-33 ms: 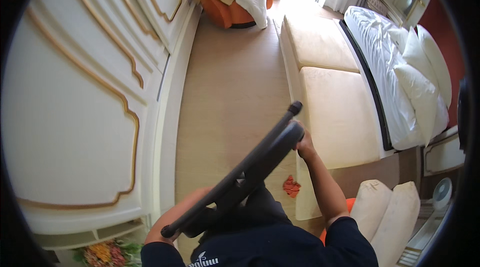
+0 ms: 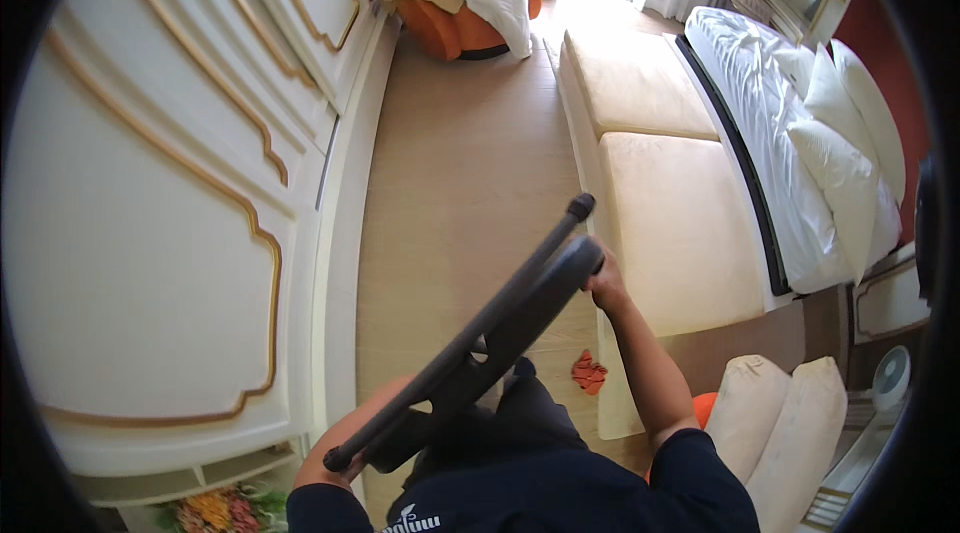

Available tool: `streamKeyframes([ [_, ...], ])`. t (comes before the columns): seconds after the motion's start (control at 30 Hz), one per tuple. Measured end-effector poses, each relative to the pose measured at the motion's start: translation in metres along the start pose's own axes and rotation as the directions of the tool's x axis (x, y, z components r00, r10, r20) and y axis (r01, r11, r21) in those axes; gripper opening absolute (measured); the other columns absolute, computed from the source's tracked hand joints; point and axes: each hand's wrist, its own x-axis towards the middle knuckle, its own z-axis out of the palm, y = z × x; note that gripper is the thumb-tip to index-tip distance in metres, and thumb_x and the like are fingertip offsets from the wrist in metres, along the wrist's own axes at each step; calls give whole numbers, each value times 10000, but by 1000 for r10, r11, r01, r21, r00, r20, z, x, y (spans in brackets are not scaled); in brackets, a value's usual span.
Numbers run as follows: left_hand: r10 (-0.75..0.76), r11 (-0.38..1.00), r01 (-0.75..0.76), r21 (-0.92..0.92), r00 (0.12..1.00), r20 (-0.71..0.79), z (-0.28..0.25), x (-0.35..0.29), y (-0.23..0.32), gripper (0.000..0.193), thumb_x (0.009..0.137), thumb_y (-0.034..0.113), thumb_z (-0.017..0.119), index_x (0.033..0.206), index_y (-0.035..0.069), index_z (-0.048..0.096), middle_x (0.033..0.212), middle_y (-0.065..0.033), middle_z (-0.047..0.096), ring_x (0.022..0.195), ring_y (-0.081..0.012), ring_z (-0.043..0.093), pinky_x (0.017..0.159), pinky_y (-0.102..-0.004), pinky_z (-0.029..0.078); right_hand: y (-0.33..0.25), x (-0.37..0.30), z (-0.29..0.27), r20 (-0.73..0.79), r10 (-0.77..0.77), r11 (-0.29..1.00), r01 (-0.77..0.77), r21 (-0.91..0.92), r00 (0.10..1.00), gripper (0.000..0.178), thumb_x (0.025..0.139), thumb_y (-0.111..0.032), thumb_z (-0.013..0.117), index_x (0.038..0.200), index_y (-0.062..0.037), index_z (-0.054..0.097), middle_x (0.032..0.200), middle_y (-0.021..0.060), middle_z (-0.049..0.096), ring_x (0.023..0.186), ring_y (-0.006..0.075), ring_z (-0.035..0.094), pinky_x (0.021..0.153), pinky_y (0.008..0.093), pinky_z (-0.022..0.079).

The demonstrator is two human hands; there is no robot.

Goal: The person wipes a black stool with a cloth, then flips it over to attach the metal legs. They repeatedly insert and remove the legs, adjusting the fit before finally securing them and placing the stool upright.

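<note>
In front of my body is a dark grey folded frame (image 2: 490,333), with a flat panel and a round tube capped at both ends. It lies slantwise, its upper end to the right and its lower end by my left arm. My right hand (image 2: 606,281) is closed round the panel's upper right edge. My left forearm (image 2: 345,428) passes behind the lower part of the frame, which hides my left hand and its fingers. A crumpled orange-red cloth (image 2: 588,373) lies on the floor right of my legs.
White panelled doors (image 2: 150,283) with gold trim line the left. Two beige cushions (image 2: 680,223) lie along the bed (image 2: 750,83) on the right. An orange seat (image 2: 480,33) draped with bedding stands at the far end. Two cushions (image 2: 745,403), a white fan (image 2: 890,378) and flowers (image 2: 215,508) are close by.
The frame has tilted slightly and its upper end has shifted a little left and up. Gaps between tube and panel show more clearly. My right hand keeps its grip.
</note>
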Motion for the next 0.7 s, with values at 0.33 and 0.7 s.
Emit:
streamKeyframes([
  [0.33, 213, 802, -262, -537, 965, -154, -13, -10, 85, 643, 920, 519, 380, 1298, 10, 482, 1314, -173, 491, 1216, -284, 468, 1050, -380, 341, 6, 118, 0, 54, 44, 999, -43, -15, 998, 776, 551, -419, 862, 1123, 13, 565, 965, 50, 618, 877, 141, 574, 810, 281, 468],
  [0.7, 341, 579, -507, -639, 862, -375, -131, -64, 134, 692, 892, 568, 414, 1255, -12, 519, 1273, -193, 523, 1183, -301, 500, 1027, -399, 375, 80, 227, 69, -7, 115, 984, -115, -137, 993, 703, 564, -374, 856, 1097, 3, 596, 1002, 102, 647, 921, 197, 603, 858, 315, 467],
])
